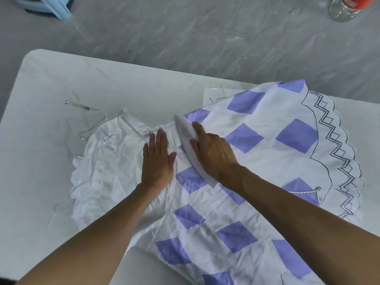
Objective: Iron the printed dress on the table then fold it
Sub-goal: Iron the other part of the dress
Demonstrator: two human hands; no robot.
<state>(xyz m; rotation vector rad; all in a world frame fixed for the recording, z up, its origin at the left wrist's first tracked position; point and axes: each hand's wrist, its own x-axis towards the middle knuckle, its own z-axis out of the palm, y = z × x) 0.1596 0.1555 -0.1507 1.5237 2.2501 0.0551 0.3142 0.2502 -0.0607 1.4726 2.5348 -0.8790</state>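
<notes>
Draped over the near edge of the tabletop, the soft, limp printed dress is pinned under the flat left hand, a white iron gripped by the right hand; hem corners seem best for lifting.

I have a single view, the wide-angle head camera. It sits above the near edge of the table and faces forward and steeply down, close in: both forearms enter from the bottom edge and reach mid-frame. The table's far edge crosses the upper third, floor beyond it.
</notes>
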